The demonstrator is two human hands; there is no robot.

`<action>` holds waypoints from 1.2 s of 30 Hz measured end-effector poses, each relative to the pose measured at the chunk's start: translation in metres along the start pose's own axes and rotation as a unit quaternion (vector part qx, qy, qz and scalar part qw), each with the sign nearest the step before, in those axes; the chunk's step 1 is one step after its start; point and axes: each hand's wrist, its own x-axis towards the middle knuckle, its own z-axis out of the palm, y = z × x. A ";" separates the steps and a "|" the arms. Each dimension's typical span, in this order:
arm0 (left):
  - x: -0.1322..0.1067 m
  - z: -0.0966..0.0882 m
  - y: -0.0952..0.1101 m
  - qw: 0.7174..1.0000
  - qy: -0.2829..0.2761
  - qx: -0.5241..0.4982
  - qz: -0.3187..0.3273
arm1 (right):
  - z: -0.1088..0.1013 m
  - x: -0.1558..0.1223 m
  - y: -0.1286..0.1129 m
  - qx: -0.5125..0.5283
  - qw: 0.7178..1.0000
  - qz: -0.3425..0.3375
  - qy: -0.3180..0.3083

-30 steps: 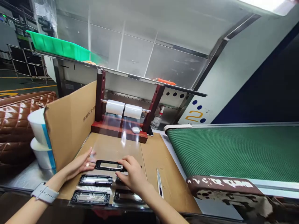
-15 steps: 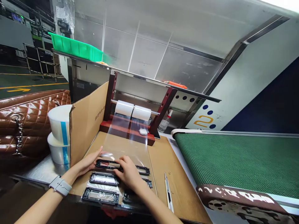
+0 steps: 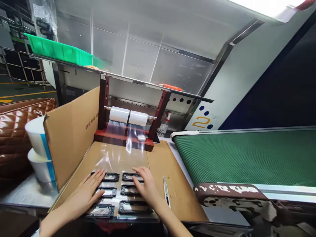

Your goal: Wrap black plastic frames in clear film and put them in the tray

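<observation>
My left hand lies flat, fingers stretched, over the left ends of the upper-left black frame and the middle-left black frame. Fingers apart, my right hand rests at the right side of the upper-right black frame and partly covers the middle-right frame. Nearer the edge are a lower-left frame and a lower-right frame. Under the frames runs clear film, drawn from two white rolls on a dark red stand.
A utility knife lies right of the frames on the cardboard sheet. An upright cardboard panel and stacked film rolls stand left. Right is a green conveyor belt; a small white case sits by the stand.
The upper-left frame, held between both hands before, now lies in line with the others. My left hand has flattened over the left column; my right hand has shifted to the right column. The view has turned right.
</observation>
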 end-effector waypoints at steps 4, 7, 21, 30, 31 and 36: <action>0.001 0.003 -0.009 0.995 -0.029 0.092 0.000 | -0.045 -0.042 0.027 -0.046 0.995 0.088 0.013; 0.006 0.006 -0.021 0.990 -0.037 0.139 -0.001 | -0.066 -0.068 0.042 -0.080 0.982 0.171 0.013; 0.012 0.020 -0.072 0.972 -0.026 0.229 0.034 | -0.060 -0.070 0.044 -0.113 0.950 0.288 -0.030; 0.010 0.022 -0.081 0.952 -0.004 0.297 0.077 | -0.072 -0.074 0.057 0.041 0.950 0.311 -0.008; 0.010 0.023 -0.083 0.949 0.008 0.303 0.087 | -0.079 -0.073 0.060 0.078 0.948 0.310 -0.004; 0.009 0.024 -0.066 0.948 0.070 0.272 0.148 | -0.116 -0.070 0.067 0.249 0.929 0.275 0.009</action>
